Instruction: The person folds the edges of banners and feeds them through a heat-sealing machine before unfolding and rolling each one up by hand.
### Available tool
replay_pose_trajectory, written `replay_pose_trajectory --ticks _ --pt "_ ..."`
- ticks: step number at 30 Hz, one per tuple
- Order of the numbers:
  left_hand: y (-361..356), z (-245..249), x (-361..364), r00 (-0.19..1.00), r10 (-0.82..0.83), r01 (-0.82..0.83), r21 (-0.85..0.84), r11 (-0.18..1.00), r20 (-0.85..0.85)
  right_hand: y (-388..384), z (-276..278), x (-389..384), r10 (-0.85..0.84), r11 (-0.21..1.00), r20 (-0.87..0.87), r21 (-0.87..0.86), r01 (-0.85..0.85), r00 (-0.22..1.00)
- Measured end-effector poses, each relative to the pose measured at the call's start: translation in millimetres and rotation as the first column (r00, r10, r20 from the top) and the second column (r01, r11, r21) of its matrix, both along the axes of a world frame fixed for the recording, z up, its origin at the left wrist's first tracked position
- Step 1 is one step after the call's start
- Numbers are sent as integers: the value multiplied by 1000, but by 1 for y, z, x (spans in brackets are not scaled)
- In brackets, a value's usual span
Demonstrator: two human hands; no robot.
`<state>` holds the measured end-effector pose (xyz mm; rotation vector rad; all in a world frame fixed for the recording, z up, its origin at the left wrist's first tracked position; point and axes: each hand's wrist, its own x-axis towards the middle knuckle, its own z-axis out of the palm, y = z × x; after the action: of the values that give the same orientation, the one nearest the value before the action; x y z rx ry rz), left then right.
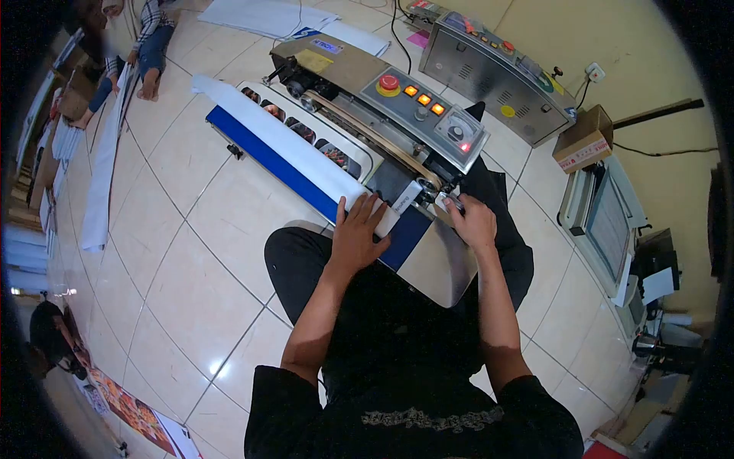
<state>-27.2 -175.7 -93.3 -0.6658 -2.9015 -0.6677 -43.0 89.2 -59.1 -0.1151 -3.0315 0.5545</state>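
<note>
A long white rolled sheet lies along the blue bed of a metal machine with lit orange buttons. My left hand rests on the near end of the roll, its fingers spread. At the machine's right end, my right hand has its fingers closed around something small beside the belt; what it holds is too small to make out. A small white label sits between my hands. Printed dark pictures show on a white sheet behind the roll.
A second metal machine stands behind on the right, near a cardboard box. A person sits at the upper left beside a long white sheet. Another person is at the lower left, near a printed banner.
</note>
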Motion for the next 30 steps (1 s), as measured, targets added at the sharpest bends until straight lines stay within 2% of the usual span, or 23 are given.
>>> replay_pose_trajectory --ticks 5,7,11,13,14,16,20,30 --pt "0 7 -12 998 61 -60 49 997 -8 2 -2 -1 7 999 -17 -32 -8 1000" --pt "8 -4 -22 983 181 -182 76 980 24 2 -2 0 19 1000 -28 -14 -20 999" --pt "16 -9 -31 967 250 -254 100 962 45 1 2 0 6 999 -11 -42 -6 1000" --pt "17 -15 -33 933 346 -325 174 929 -101 1 4 1 -2 998 9 -58 3 1000" --pt "16 -18 -33 936 334 -315 167 934 -106 1 4 1 -13 998 7 -67 14 1000" --pt "15 -9 -33 859 512 -510 -95 855 -8 3 3 1 18 998 -44 -65 -21 999" --pt "1 -8 -41 850 518 -497 -183 848 94 5 -2 3 21 993 -125 -116 -35 992" --pt "-13 -9 -53 854 513 -494 -174 852 86 6 -7 2 -24 996 -96 -89 15 995"
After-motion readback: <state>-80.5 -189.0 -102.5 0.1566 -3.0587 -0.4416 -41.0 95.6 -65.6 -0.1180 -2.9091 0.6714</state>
